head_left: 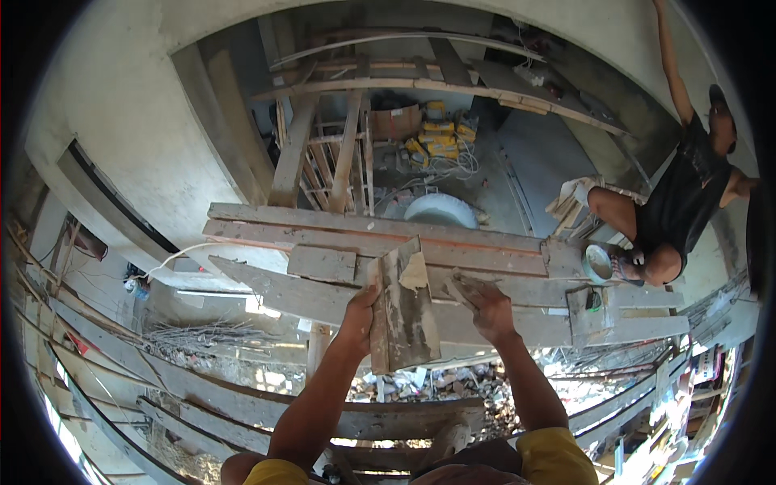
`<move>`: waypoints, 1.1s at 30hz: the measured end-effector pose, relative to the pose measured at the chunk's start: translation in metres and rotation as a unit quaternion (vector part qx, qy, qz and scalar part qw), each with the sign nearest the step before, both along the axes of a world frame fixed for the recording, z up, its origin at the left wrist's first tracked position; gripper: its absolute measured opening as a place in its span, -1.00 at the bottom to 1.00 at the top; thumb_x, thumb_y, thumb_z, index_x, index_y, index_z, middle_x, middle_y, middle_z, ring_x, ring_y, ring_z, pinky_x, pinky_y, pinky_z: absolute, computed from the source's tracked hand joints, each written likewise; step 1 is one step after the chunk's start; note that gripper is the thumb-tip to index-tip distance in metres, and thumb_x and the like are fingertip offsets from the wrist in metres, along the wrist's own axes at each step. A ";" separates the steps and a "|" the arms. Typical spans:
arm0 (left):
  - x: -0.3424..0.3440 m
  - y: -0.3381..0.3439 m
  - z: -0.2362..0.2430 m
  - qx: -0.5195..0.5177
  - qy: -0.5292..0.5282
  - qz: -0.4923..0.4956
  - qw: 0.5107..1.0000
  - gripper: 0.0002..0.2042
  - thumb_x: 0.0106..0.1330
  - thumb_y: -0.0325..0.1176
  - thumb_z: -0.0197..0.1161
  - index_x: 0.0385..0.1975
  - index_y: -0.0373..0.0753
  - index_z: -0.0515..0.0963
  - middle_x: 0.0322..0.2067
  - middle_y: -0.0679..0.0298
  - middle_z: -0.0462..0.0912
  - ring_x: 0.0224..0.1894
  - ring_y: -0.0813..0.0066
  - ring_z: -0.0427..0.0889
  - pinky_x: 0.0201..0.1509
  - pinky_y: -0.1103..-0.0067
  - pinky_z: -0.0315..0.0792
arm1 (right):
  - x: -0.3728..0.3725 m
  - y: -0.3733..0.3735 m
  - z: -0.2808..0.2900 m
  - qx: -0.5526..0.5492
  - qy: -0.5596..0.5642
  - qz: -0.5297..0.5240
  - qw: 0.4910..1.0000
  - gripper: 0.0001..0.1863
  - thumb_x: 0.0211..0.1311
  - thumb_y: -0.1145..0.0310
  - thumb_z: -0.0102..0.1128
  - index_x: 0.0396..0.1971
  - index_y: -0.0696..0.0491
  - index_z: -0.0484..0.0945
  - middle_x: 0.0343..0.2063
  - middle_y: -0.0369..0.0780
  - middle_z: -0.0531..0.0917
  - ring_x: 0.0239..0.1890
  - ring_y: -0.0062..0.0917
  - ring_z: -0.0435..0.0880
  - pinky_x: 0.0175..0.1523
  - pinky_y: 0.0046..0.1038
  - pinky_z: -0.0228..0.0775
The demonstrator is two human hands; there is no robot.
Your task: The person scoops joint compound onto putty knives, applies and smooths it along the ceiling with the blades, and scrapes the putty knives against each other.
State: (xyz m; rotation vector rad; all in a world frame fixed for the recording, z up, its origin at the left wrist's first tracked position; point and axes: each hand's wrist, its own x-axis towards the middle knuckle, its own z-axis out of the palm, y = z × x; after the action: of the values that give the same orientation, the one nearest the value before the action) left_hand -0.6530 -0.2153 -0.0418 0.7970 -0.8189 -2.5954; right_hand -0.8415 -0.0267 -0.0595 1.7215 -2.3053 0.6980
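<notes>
I have the left hand [360,318] closed on the left edge of a plaster-smeared wooden board [411,319], which stretches across the near edge of the plank platform [533,327], around the middle of its length. I cannot tell whether the board touches the planks. A pale patch of plaster [414,272] sits near its far end. My right hand [493,311], just beside the board, has its grip wrapped around a flat grey tool [461,292], its shape partly hidden by the fingers. Toward the platform's right end I see a bowl [597,263], near a co-worker in a dark shirt [683,190]. Beyond the far edge sits a round whitish tub [441,211].
</notes>
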 end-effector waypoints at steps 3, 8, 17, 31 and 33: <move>-0.009 -0.024 0.047 -0.069 0.084 0.039 0.993 -0.57 0.46 -0.12 -0.08 0.18 -0.26 0.27 -0.03 0.12 0.54 -0.04 0.26 0.61 0.07 0.33 0.53 | 0.003 -0.013 0.043 -0.173 -0.284 -0.096 0.938 -0.62 0.10 0.60 0.16 -0.01 0.15 0.50 -0.14 -0.11 0.63 -0.15 -0.35 0.66 -0.07 -0.41 0.52; -0.009 -0.065 0.117 -0.258 0.155 0.162 0.940 -0.58 0.44 -0.09 0.01 0.17 -0.20 0.27 -0.03 0.20 0.52 -0.03 0.32 0.60 0.06 0.36 0.53 | 0.021 -0.050 0.156 -0.293 -0.718 0.123 0.619 -0.69 0.36 0.33 0.01 0.01 0.17 0.45 -0.19 -0.23 0.63 -0.22 -0.57 0.64 -0.12 -0.50 0.50; 0.029 -0.072 0.150 -0.269 0.174 0.193 0.927 -0.62 0.46 -0.13 0.01 0.12 -0.25 0.26 -0.06 0.23 0.50 -0.08 0.45 0.56 0.01 0.48 0.51 | 0.019 -0.143 0.172 -0.316 -0.696 0.082 0.639 -0.74 0.34 0.34 0.06 -0.07 0.16 0.50 -0.27 -0.26 0.64 -0.27 -0.58 0.63 -0.12 -0.49 0.49; 0.037 -0.063 0.154 -0.466 0.085 0.368 0.800 -0.55 0.45 -0.15 0.02 0.15 -0.37 0.22 0.00 0.12 0.42 0.03 0.36 0.43 0.15 0.47 0.29 | -0.010 -0.157 0.113 -0.375 -0.682 0.061 0.625 -0.77 0.27 0.41 0.09 -0.12 0.15 0.52 -0.26 -0.19 0.66 -0.26 -0.45 0.69 -0.10 -0.41 0.56; 0.042 -0.056 0.156 -0.556 0.046 0.430 0.710 -0.54 0.44 -0.17 0.02 0.15 -0.42 0.21 0.01 0.08 0.41 0.02 0.34 0.42 0.15 0.49 0.28 | 0.005 -0.159 0.123 -0.354 -0.714 0.084 0.598 -0.73 0.25 0.45 0.09 -0.06 0.16 0.48 -0.21 -0.17 0.65 -0.21 -0.40 0.69 -0.07 -0.34 0.57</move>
State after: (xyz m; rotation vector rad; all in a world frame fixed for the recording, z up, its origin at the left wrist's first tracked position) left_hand -0.6115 -0.2715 0.1142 0.4368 -1.3070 -0.9739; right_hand -0.8370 -0.1852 0.0631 0.8433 -1.5808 3.3287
